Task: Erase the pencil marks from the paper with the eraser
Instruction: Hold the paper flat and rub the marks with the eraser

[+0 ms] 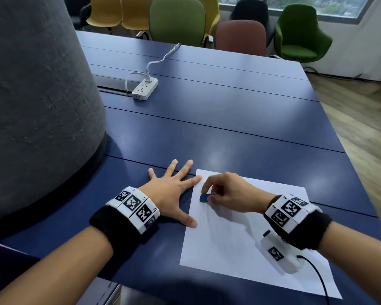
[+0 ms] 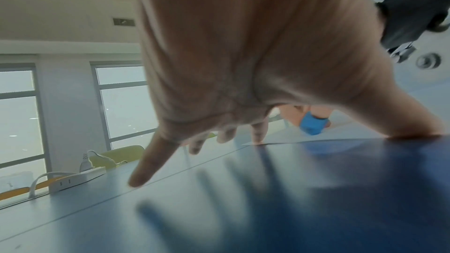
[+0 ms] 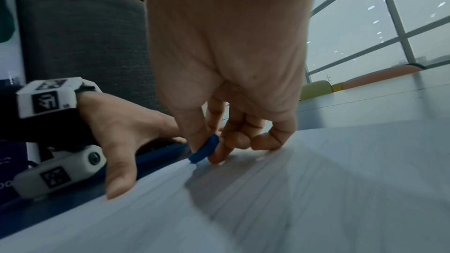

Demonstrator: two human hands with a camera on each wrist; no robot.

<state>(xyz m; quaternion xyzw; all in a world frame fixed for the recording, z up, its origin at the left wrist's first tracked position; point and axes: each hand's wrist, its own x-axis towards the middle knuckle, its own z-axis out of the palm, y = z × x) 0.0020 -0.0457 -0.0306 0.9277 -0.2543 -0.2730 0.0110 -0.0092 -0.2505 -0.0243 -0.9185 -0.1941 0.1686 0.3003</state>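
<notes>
We see the paper (image 1: 246,234) lying flat on the blue surface (image 1: 229,119), near its front edge. Our left hand (image 1: 172,194) is spread with straight fingers, its thumb and forefinger tips pressing the sheet's left edge. Our right hand (image 1: 229,194) pinches the blue eraser (image 1: 205,198) between thumb and fingers, its lower edge touching the paper near the upper left corner (faint pencil marks run below it). A white power strip (image 1: 145,89) sits farther back.
</notes>
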